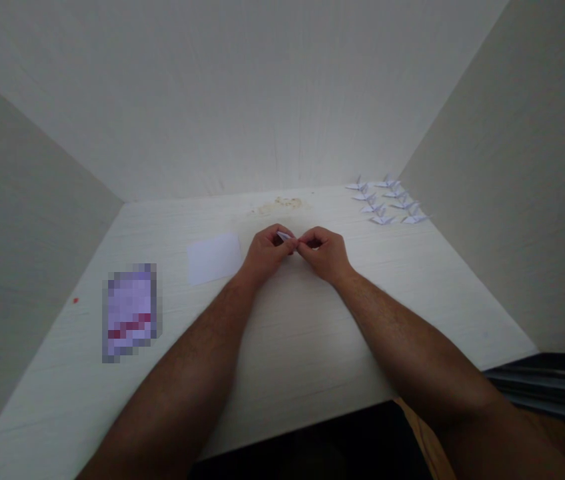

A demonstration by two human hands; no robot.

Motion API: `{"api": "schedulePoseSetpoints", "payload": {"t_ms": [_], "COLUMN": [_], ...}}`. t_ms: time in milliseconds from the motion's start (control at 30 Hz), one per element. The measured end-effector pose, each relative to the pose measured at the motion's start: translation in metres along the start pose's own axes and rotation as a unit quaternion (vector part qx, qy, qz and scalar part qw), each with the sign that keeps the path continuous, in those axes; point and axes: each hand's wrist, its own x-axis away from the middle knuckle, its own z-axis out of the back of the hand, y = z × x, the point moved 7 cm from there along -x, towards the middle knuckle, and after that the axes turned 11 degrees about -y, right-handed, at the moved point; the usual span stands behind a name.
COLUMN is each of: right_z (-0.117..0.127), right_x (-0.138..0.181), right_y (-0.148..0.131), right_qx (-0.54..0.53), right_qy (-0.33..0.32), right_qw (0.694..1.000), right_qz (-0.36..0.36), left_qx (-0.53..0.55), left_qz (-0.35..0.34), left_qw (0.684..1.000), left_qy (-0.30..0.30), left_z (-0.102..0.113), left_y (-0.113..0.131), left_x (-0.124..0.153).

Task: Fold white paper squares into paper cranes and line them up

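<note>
Near the middle of the table, my left hand (271, 250) pinches a small folded white paper (284, 236) between thumb and fingers. My right hand (323, 252) meets it from the other side, its thumb and index fingertip pressed together at the paper's end. Most of the folded piece is hidden by my fingers, so its exact shape does not show. Just left of my left hand lies a flat sheet of white paper (214, 259). Several folded white paper cranes (381, 219) stand in rows at the back right.
A pixelated purple item with a red band (130, 303) lies on the left of the pale table (307, 360). A tiny red bit (75, 301) is near the left edge. Walls enclose the back and both sides. A worn patch (287, 202) marks the back of the table.
</note>
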Motion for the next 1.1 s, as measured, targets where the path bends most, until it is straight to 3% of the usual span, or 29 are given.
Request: {"api": "schedulePoseSetpoints", "payload": {"t_ms": [633, 967, 1100], "right_z": [-0.0005, 0.0006, 0.0018], "right_x": [-0.0015, -0.0016, -0.0020], "right_y": [0.0005, 0.0003, 0.0020], "right_qx": [0.030, 0.027, 0.031], "right_qy": [-0.011, -0.010, -0.005], "right_qw": [0.999, 1.000, 1.000], "right_qz": [-0.003, 0.004, 0.002], "left_qx": [-0.013, 0.088, 0.039], "left_qz": [0.019, 0.016, 0.019], "left_qw": [0.999, 0.996, 0.999], "left_qy": [0.029, 0.029, 0.023], "left_z": [0.0050, 0.0023, 0.0020], "left_y": [0.0002, -0.0052, -0.0011], "left_x": [0.0030, 0.0028, 0.0036]}}
